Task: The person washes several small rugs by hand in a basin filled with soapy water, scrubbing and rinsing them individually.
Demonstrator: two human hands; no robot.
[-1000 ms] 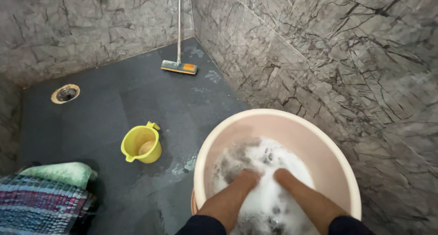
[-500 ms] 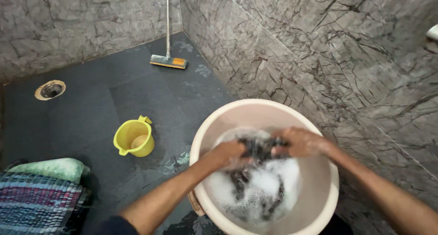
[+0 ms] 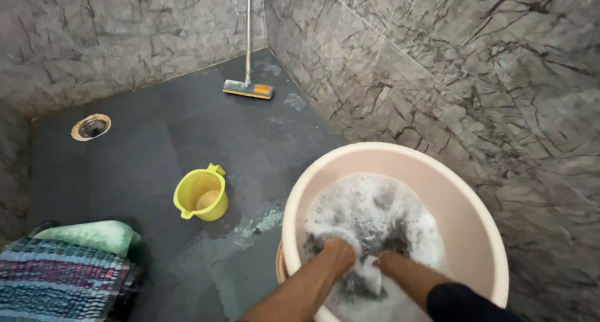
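Left hand (image 3: pixel 337 254) and right hand (image 3: pixel 389 264) sunk in foam, gripping dark wet cloth (image 3: pixel 365 278) inside pink tub (image 3: pixel 475 203) to scrub it. Yellow mug (image 3: pixel 200 196) at 9 o'clock, within reach; floor wiper (image 3: pixel 249 88) propped at 11.

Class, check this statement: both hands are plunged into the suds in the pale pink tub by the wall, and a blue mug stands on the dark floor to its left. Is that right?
Not quite. The mug is yellow, not blue, as the head view shows. The rest holds: the left hand and right hand are both down in the suds of the pale pink tub by the wall, and the mug stands on the dark floor to the tub's left.
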